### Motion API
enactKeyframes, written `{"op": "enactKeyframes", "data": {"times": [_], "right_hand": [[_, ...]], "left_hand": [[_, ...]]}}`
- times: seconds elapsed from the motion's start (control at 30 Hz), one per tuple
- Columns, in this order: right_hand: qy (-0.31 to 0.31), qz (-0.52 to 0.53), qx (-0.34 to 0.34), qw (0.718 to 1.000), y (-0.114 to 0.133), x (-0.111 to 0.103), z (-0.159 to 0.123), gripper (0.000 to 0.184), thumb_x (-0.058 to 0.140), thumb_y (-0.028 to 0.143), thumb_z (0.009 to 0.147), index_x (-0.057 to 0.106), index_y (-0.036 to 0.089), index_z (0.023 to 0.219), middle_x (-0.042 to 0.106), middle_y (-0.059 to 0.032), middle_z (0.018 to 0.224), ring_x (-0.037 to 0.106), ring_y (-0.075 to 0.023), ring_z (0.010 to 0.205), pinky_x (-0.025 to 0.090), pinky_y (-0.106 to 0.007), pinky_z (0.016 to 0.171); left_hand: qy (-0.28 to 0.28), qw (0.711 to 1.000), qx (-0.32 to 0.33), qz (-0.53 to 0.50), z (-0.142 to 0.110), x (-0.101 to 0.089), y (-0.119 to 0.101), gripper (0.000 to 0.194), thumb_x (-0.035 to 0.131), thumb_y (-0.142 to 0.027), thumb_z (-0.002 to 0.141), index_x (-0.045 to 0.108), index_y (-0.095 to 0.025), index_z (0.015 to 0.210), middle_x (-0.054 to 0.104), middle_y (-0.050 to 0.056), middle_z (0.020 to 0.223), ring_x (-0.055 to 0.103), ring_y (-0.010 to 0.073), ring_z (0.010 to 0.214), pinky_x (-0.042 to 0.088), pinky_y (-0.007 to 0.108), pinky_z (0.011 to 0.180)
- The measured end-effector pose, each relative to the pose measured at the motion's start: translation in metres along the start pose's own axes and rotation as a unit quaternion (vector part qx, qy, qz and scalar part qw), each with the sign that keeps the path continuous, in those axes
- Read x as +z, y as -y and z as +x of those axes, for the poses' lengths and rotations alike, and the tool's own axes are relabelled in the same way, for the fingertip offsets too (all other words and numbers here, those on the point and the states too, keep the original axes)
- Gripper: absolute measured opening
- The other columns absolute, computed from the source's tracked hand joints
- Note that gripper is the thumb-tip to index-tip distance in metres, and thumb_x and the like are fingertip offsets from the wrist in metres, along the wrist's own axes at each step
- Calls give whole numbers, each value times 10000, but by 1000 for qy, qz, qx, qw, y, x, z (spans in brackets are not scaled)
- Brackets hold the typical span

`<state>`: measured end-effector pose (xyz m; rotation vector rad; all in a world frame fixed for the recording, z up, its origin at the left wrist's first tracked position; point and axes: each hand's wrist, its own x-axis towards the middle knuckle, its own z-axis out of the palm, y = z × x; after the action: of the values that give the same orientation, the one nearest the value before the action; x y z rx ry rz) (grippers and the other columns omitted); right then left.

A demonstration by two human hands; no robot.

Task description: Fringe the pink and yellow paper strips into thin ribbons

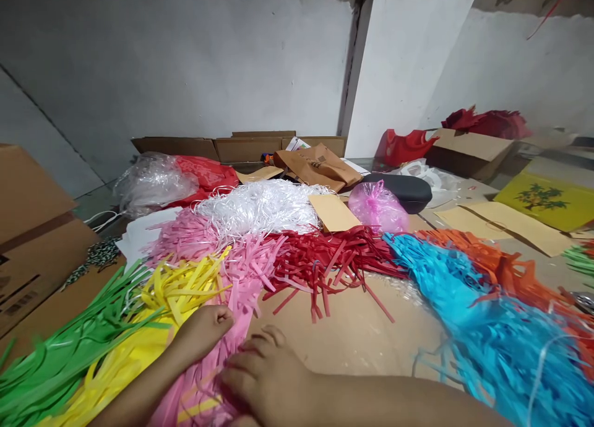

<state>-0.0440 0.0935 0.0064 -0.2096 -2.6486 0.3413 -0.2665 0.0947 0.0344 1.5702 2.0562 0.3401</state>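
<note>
The pink strips (245, 272) were spread in a long bundle from the centre left of the frame down to its lower edge, and both hands were placed over their lower part. The left hand (208, 328) was seen at the lower left of centre, its grip curled inward against the strips; whether any were caught in it cannot be told. The right hand (276, 374) was laid lower, at the bottom centre, palm down, with its grip partly bent and the fingers slightly apart — the fingertips were blurred over the pink, so a hold cannot be confirmed there either.

Yellow strips (185, 291) were heaped just beside the pink at the left, and green strips (69, 359) were piled farther out in the lower left. Red strips (334, 254) were massed at the centre, their ends strewn over the bare brown surface (352, 328). Blue strips (492, 315) were fanned across the lower right, with orange strips (501, 260) set along their far side. Behind the red, a white shredded heap (264, 204), a tan card (335, 213), a knotted pink bag (377, 207) and a black case (401, 190) were lined up — the case partly hidden by the bag.
</note>
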Motion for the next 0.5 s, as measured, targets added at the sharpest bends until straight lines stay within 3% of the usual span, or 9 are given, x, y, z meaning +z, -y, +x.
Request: {"op": "enactKeyframes", "data": {"times": [0.07, 0.13, 0.23, 0.33, 0.4, 0.5], "right_hand": [[15, 32, 78, 996, -9, -10, 9, 540, 521, 633, 967, 593, 180, 1252, 723, -103, 1195, 643, -278, 1030, 455, -465, 937], [35, 19, 105, 994, -20, -14, 21, 522, 569, 608, 953, 622, 160, 1215, 713, -130, 1214, 643, -288, 1065, 466, -449, 926], [90, -30, 39, 995, -31, -8, 36, 570, 632, 623, 911, 667, 115, 1166, 700, -161, 1254, 611, -328, 1166, 432, -508, 1033], [131, -41, 11, 990, -33, 0, 40, 639, 615, 676, 899, 688, 83, 1125, 720, -177, 1214, 631, -339, 1152, 430, -538, 1059], [126, -19, 28, 991, -32, 0, 36, 739, 601, 705, 890, 619, 73, 1273, 691, -185, 1291, 629, -340, 1189, 453, -540, 1053], [134, 5, 46, 990, -30, -5, 29, 826, 585, 710, 894, 503, 74, 1416, 623, -191, 1405, 580, -343, 1293, 444, -575, 1084]], "left_hand": [[-2, 1000, 5, 14, 0, -4, 1, 249, 371, -469, 718, 447, -257, 613, 578, -9, 643, 612, 203, 726, 448, 277, 672], [-31, 998, -8, 53, 0, -5, -4, 253, 344, -452, 774, 443, -255, 651, 603, 5, 675, 618, 210, 738, 442, 287, 677], [-87, 984, -27, 150, -3, -1, -21, 253, 326, -366, 859, 529, -224, 805, 690, 72, 787, 648, 258, 786, 408, 345, 723], [-80, 970, -8, 228, -7, -2, -35, 246, 412, -334, 888, 620, -203, 872, 761, 99, 825, 696, 277, 837, 395, 359, 766], [-70, 963, -3, 262, -10, -20, -41, 264, 445, -319, 901, 669, -218, 805, 781, 69, 798, 718, 247, 822, 396, 329, 742], [-123, 940, -29, 317, -14, -71, -55, 362, 401, -330, 944, 738, -215, 877, 798, 72, 884, 725, 259, 857, 396, 337, 756]]}}
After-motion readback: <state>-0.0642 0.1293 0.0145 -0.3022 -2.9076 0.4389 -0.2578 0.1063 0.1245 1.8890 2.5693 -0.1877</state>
